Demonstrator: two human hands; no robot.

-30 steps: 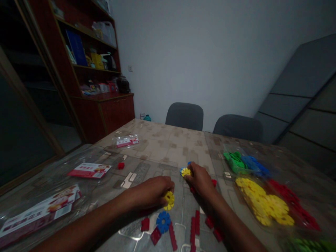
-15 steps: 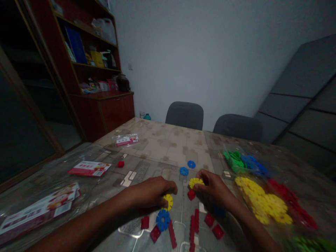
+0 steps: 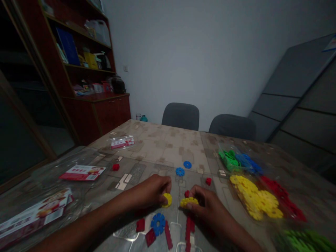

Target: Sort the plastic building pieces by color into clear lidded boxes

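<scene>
A dim room with a pale wall (image 3: 210, 52) ahead, a dark wooden shelf unit (image 3: 78, 77) at the left and two grey chairs (image 3: 180, 115) at the far edge of the surface (image 3: 162, 147). The surface is wide, patterned in beige and grey, with open room across its far middle and toward the chairs. Along the left edge lie flat printed packets (image 3: 82, 172). At the right, near that edge, clear bags hold heaps of yellow pieces (image 3: 253, 199), green pieces (image 3: 229, 159) and red pieces (image 3: 282, 196). Close to me, my forearms reach in from the lower edge. My left hand (image 3: 152, 190) pinches a yellow disc (image 3: 167, 200) against the surface; my right hand (image 3: 207, 203) grips a second yellow disc (image 3: 188, 202), just beside the first, a small gap between them. In front of my hands lie a blue gear piece (image 3: 158, 223) and red bricks (image 3: 168, 238); beyond them sit two small blue discs (image 3: 180, 171), well apart from my fingers.
</scene>
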